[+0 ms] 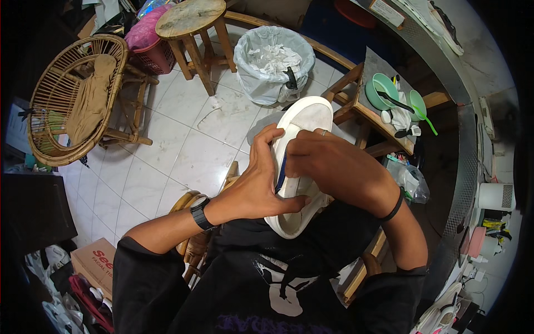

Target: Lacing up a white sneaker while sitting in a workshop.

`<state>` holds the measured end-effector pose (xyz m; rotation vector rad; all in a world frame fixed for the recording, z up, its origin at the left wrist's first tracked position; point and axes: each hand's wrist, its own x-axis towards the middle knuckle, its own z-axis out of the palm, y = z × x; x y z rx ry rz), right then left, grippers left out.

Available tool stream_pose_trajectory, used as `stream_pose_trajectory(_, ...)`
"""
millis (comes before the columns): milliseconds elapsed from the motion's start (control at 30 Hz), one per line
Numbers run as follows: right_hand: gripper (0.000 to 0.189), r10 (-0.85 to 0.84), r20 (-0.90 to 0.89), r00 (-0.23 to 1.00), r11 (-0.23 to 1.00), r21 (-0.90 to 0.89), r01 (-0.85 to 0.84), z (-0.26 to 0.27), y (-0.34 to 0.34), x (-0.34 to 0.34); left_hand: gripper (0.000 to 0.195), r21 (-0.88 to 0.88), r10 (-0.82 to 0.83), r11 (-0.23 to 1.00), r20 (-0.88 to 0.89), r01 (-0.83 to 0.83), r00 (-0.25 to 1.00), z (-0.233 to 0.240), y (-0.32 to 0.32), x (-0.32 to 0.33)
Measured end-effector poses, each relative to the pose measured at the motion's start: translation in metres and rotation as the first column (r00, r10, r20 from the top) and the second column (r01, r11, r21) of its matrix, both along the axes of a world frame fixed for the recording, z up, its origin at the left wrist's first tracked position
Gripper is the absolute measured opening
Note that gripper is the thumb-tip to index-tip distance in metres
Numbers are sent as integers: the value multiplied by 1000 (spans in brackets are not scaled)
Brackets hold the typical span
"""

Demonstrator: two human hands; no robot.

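A white shoe (311, 109) with a blue patch on its side lies over my lap, its toe pointing away from me. My left hand (260, 179) grips it from the left, the thumb across its opening and the fingers along its side. Over the upper, my right hand (325, 160) is bent with curled fingers that touch the shoe. Whether those fingers hold anything small is hidden by the back of the hand.
A lined waste bin (273, 96) and a round wooden stool (192, 18) stand ahead. At the right, a small table (369, 106) bears green bowls (381, 89) and a black-handled brush. A rattan chair (77, 156) stands left, and a cardboard box (94, 265) lower left.
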<state>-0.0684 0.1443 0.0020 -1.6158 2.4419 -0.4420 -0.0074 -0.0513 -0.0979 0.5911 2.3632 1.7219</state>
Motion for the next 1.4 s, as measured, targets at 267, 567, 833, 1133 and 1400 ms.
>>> stream_pose_trajectory(267,13,-171,291,941,974,-92,205,-8,6,-14,129,-13,-6,1000,3,6,1000,0,-2,0)
stream_pose_trajectory(567,8,-93,225,970,955,-254,151,-27,15,-3,128,31,-13,999,52,12,999,-3,-7,-2)
stream_pose_trajectory(833,16,-539,76,839,773,-351,528,-47,2,49,115,109,-49,993,38,45,998,-7,-12,-8)
stream_pose_trajectory(1133,8,-404,98,909,801,-442,404,-19,15,69,93,190,-16,982,185,-20,983,-9,-26,-11)
stream_pose_trajectory(1400,30,2,70,998,-333,-940,66,29,205,184,93,174,-63,984,216,25,974,-5,-27,-15)
